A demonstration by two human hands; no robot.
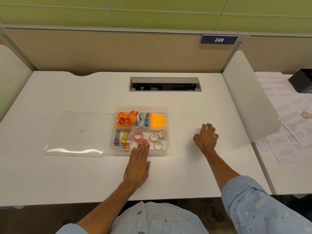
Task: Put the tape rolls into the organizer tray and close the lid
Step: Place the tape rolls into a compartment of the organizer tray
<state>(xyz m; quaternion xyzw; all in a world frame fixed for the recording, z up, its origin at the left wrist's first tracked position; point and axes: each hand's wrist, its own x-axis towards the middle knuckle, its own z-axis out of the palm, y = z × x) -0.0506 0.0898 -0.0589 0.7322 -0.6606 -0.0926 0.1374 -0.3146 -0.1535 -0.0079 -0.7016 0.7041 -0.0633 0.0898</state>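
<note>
The clear organizer tray [166, 108] sits mid-desk with its lid off. Its front middle compartment holds two pink tape rolls: one upright-lying roll [138, 135] and a second [143, 141] right under my fingertips. The front right compartment holds three beige tape rolls [154, 137]. My left hand [138, 166] lies flat, fingers extended over the tray's front wall, tips touching the nearer pink roll. My right hand [206, 137] rests palm-down on the desk to the right of the tray, fingers loosely curled, nothing visible in it. The clear lid [76, 134] lies flat on the desk left of the tray.
Other tray compartments hold an orange lanyard [126, 118], staplers [142, 119], orange sticky notes [157, 120] and markers [124, 137]. A cable slot [165, 84] opens behind the tray. A white divider [249, 98] stands at right, with papers [290, 125] beyond it.
</note>
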